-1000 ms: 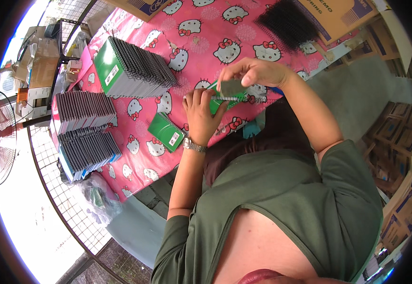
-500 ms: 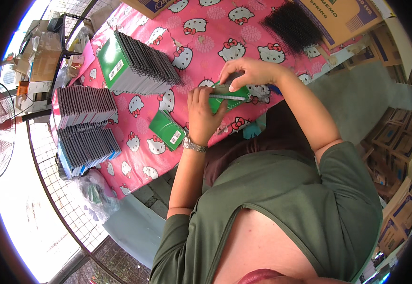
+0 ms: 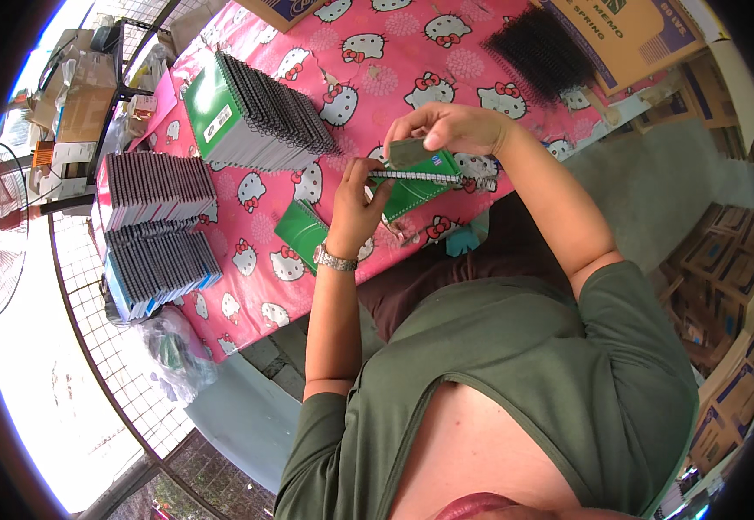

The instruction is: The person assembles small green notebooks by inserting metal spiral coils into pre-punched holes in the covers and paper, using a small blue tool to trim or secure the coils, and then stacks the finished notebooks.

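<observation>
A green spiral notebook (image 3: 417, 192) lies at the table's near edge, its wire spine running along the middle and loose wire jutting past the right end. My left hand (image 3: 359, 206) is closed on the notebook's left end at the spine. Between the thumb and fingers of my right hand (image 3: 463, 130) is a flat grey-green plate (image 3: 408, 153), tilted just above the spine. I cannot tell whether it touches the notebook. Another green notebook (image 3: 299, 229) lies beside my left wrist, partly covered by it.
A tall stack of green spiral notebooks (image 3: 251, 113) stands at the far left, with pink (image 3: 156, 192) and blue (image 3: 164, 264) notebook stacks nearer. Black wire spirals (image 3: 541, 56) are heaped at the far right against a cardboard box (image 3: 624, 39). A pink patterned cloth (image 3: 377, 82) covers the table.
My right hand has shifted slightly left and turned, bringing the plate up off the spine into clearer view. My left hand has moved a little left, covering more of the loose notebook.
</observation>
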The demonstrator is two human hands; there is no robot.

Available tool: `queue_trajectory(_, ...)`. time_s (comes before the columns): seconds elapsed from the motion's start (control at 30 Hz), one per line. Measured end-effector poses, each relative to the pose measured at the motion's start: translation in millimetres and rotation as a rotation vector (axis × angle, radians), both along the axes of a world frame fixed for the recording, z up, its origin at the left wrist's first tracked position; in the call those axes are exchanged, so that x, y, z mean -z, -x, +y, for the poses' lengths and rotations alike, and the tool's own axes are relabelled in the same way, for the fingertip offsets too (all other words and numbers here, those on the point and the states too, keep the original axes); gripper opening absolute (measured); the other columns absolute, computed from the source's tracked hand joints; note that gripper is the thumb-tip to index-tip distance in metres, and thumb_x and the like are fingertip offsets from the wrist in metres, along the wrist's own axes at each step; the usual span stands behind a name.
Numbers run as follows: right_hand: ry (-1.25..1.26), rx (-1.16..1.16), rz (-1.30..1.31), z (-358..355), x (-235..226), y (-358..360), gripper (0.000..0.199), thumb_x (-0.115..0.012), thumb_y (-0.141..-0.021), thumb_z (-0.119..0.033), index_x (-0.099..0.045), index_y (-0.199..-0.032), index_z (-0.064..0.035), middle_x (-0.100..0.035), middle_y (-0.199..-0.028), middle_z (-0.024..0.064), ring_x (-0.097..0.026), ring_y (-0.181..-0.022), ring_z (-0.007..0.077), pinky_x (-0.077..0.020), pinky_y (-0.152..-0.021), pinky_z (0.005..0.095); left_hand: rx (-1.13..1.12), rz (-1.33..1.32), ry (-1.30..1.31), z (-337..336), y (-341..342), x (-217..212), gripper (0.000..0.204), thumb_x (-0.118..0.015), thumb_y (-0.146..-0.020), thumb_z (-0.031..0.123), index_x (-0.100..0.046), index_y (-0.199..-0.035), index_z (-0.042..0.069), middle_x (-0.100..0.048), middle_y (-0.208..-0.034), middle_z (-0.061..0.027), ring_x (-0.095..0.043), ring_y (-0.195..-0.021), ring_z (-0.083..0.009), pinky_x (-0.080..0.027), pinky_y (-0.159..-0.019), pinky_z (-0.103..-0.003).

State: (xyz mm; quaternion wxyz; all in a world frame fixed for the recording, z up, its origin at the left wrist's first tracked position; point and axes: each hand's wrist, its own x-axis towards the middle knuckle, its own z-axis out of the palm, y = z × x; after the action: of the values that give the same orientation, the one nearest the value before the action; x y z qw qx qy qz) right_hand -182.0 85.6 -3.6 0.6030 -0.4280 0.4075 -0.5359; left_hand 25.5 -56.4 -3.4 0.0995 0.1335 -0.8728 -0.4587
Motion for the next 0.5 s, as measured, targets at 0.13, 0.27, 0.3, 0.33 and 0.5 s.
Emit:
queue_trajectory(0.13, -0.086, 0.065, 0.327, -4.2, -2.0, -0.9, 0.041, -0.071, -0.076, -0.023, -0.069, -0.111, -0.0004, -0.062, -0.119, 0.0069, -0.055, -0.115, 0.0209, -0.0391, -0.105, 0.0358, 0.015, 0.077, 0.001, -3.2, 2.7, 5.4, 0.026, -0.072, -0.082, 0.004, -0.059, -0.105, 0.001, -0.062, -0.097, -0.0125, -0.063, -0.081, -0.0238, -0.051, -0.071, -0.034)
queue_trajectory(0.27, -0.145, -0.03, 0.255, -6.1, -7.3, -0.7, 0.041, -0.072, -0.077, -0.024, -0.069, -0.112, -0.0038, -0.062, -0.117, 0.0061, -0.057, -0.11, 0.0198, -0.0438, -0.098, 0.0334, -0.026, 0.046, -0.028, -3.5, -1.2, 8.7, 0.025, -0.072, -0.083, 0.003, -0.059, -0.104, 0.0, -0.065, -0.095, -0.0125, -0.064, -0.08, -0.0227, -0.051, -0.07, -0.034)
queue_trajectory(0.3, -0.272, 0.068, 0.508, -4.5, -16.5, 2.0, 0.042, -0.074, -0.077, -0.027, -0.07, -0.113, -0.0074, -0.062, -0.119, 0.0062, -0.058, -0.112, 0.021, -0.0458, -0.096, 0.0341, -0.032, 0.047, -0.021, -4.4, -0.1, 8.7, 0.025, -0.072, -0.083, 0.003, -0.06, -0.104, 0.0, -0.065, -0.095, -0.0122, -0.065, -0.079, -0.0222, -0.051, -0.07, -0.033)
queue_trajectory(0.33, -0.224, 0.177, 0.686, -3.5, -10.0, 7.2, 0.043, -0.075, -0.077, -0.028, -0.07, -0.115, -0.0083, -0.061, -0.122, 0.0073, -0.057, -0.115, 0.0228, -0.0457, -0.097, 0.0351, -0.053, 0.055, -0.058, -5.6, -0.4, 10.6, 0.024, -0.071, -0.084, 0.003, -0.06, -0.105, 0.0, -0.066, -0.092, -0.0112, -0.065, -0.077, -0.0201, -0.051, -0.068, -0.032)
queue_trajectory(0.5, 0.014, 0.774, 1.05, 48.5, 26.4, 20.6, 0.061, -0.076, -0.079, -0.034, -0.059, -0.132, -0.0093, -0.052, -0.137, 0.0172, -0.051, -0.126, 0.0354, -0.0428, -0.105, 0.0413, -0.254, -0.046, -0.403, -5.3, -6.2, 14.5, 0.02, -0.068, -0.09, 0.003, -0.063, -0.109, -0.002, -0.067, -0.082, -0.0048, -0.064, -0.072, -0.0097, -0.05, -0.064, -0.024)
